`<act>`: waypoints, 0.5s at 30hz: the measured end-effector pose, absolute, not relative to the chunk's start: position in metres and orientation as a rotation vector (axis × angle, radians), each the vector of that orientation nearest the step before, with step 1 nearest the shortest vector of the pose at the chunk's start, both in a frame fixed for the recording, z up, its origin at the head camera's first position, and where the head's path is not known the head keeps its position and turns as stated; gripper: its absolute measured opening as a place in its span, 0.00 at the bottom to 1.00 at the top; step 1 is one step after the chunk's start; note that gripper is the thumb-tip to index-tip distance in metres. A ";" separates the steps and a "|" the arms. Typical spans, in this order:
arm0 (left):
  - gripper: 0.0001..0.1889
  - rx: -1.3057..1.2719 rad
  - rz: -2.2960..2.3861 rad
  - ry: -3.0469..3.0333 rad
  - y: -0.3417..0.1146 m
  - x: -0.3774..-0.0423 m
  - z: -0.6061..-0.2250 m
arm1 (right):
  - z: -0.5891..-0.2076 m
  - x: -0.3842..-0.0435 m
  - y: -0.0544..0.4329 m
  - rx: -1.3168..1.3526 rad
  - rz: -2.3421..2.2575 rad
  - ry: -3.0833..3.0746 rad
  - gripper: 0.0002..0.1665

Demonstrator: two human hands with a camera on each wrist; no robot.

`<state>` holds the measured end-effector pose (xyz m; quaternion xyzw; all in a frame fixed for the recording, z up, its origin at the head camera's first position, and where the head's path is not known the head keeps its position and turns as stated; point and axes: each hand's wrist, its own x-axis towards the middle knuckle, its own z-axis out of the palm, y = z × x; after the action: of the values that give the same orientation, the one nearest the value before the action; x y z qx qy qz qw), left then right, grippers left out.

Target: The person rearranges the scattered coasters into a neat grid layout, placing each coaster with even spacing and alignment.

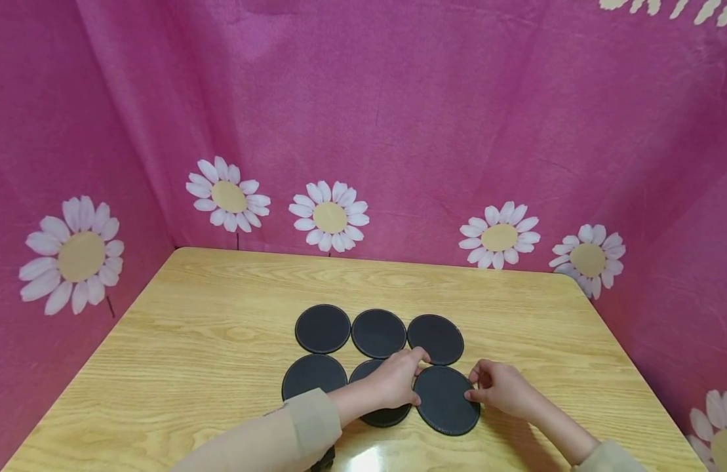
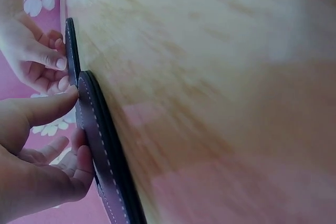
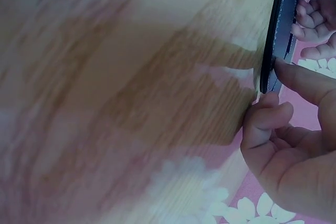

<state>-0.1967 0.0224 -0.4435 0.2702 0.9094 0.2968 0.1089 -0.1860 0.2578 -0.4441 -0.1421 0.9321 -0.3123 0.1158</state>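
Black round coasters with stitched rims lie flat in two rows of three. At the front right coaster [image 1: 447,401], both hands work from opposite sides. My left hand [image 1: 395,380] reaches over the front middle coaster [image 1: 387,417], hiding part of it. Its thumb touches the front right coaster's left edge, with the fingers loosely bent near the back right coaster [image 1: 436,337]. On the other side, my right hand [image 1: 505,390] holds the right edge between thumb and bent index finger. In the right wrist view, that thumb lies on the coaster's rim [image 3: 281,30].
The back left coaster [image 1: 323,328], back middle coaster [image 1: 379,333] and front left coaster [image 1: 313,375] complete the rows on the wooden table [image 1: 192,367]. A pink curtain [image 1: 375,131] with daisies stands around it. A dark object [image 1: 324,459] shows partly below the left sleeve.
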 end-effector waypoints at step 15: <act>0.29 0.814 1.024 2.573 -0.012 -0.209 -0.394 | -0.405 -0.189 0.259 -0.466 -0.985 2.639 0.11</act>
<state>-0.2091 -0.0125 -0.3938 0.2796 0.8842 0.3520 0.1272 -0.1886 0.2589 -0.4050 -0.1616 0.9149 -0.3414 0.1425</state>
